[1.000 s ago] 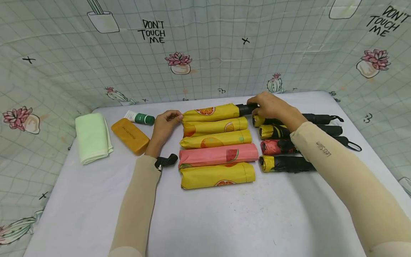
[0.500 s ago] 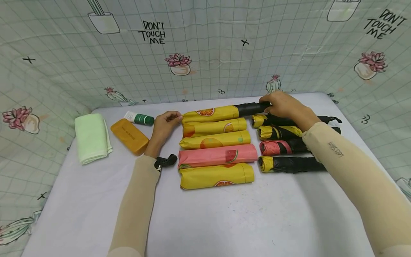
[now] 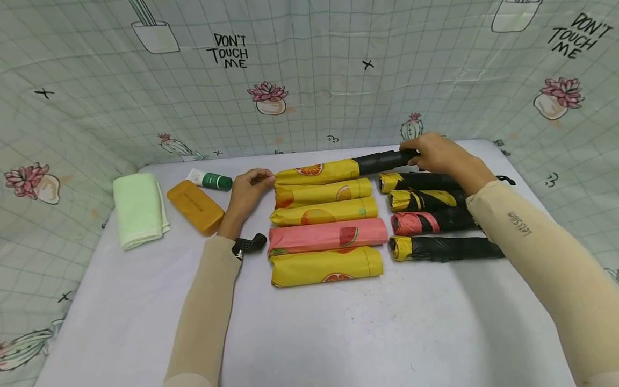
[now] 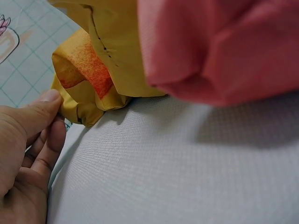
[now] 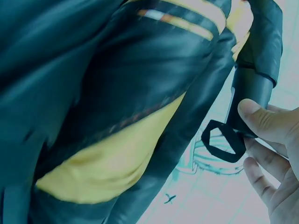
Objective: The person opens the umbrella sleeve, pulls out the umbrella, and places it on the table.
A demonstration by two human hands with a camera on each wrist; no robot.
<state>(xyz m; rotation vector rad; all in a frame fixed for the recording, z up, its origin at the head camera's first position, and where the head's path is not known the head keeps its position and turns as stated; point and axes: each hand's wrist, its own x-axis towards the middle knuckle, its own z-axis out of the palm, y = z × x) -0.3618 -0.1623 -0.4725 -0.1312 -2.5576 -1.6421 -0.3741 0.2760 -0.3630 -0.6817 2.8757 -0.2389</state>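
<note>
White counter [image 3: 314, 333] before a cactus-print backdrop. Left hand [image 3: 247, 189], at 9 o'clock, pinches the closed end of the yellow orange-print sleeve [image 3: 316, 171]; right hand [image 3: 435, 153], at 2 o'clock, grips the black umbrella handle [image 3: 384, 159] protruding from it.

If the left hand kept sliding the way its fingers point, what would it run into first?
The left hand points rightward and already pinches the closed end of the top yellow sleeve. Pushing on, it would press into that sleeve first, probably nudging the black umbrella inside it.
</note>
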